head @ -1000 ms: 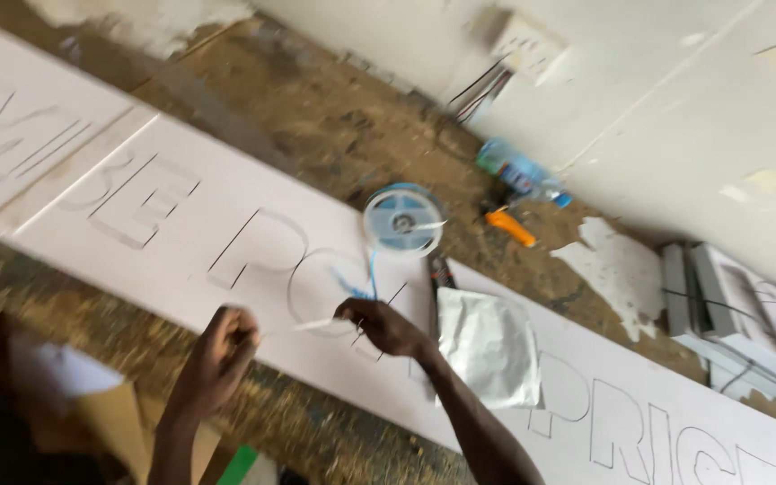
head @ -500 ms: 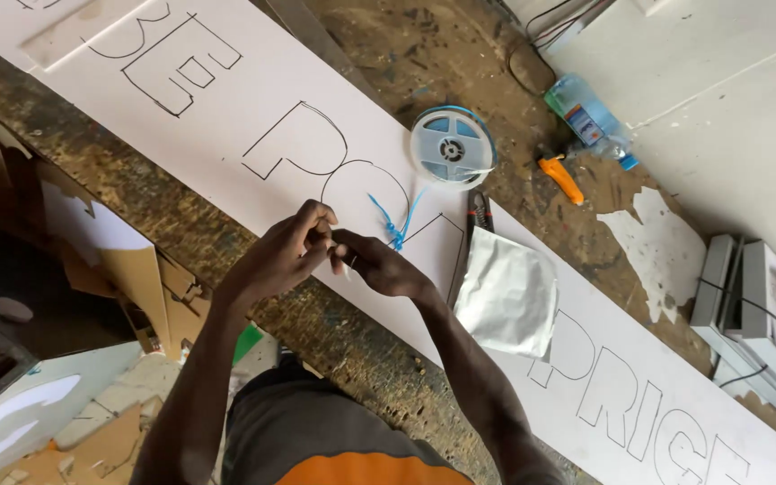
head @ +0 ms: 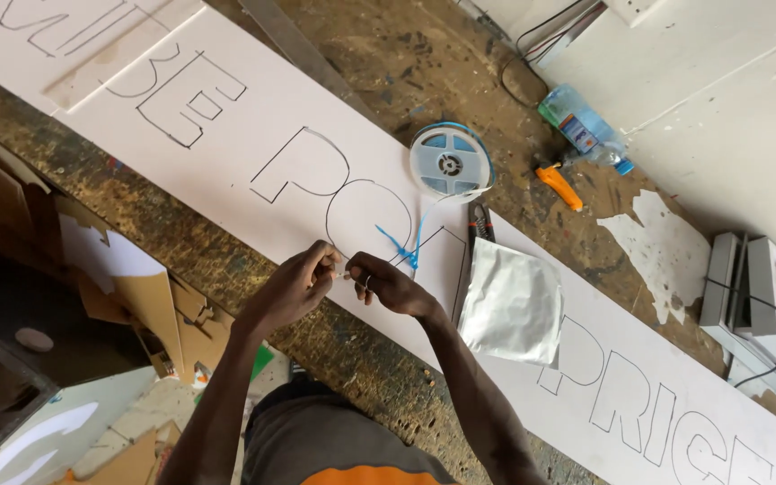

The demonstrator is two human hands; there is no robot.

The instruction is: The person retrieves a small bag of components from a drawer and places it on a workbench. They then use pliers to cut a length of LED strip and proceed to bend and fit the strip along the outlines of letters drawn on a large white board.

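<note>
hands (head: 294, 289): 2 | reel (head: 449, 162): 1 | bottle (head: 583, 127): 1 | foil pouch (head: 511, 305): 1 | orange knife (head: 558, 185): 1

Both hands, the left hand (head: 291, 289) and right hand (head: 388, 284), meet over a long white board (head: 253, 135) lying on a rough table (head: 181, 260). The board is bare to their left. To their right a silver pouch (head: 512, 305) lies close by, with pliers (head: 480, 222) just beyond it. Ahead sits a tape reel (head: 449, 162), its blue strip (head: 413, 242) trailing toward the fingers. An orange tool (head: 558, 186) and bottle (head: 581, 127) lie further off.
</note>
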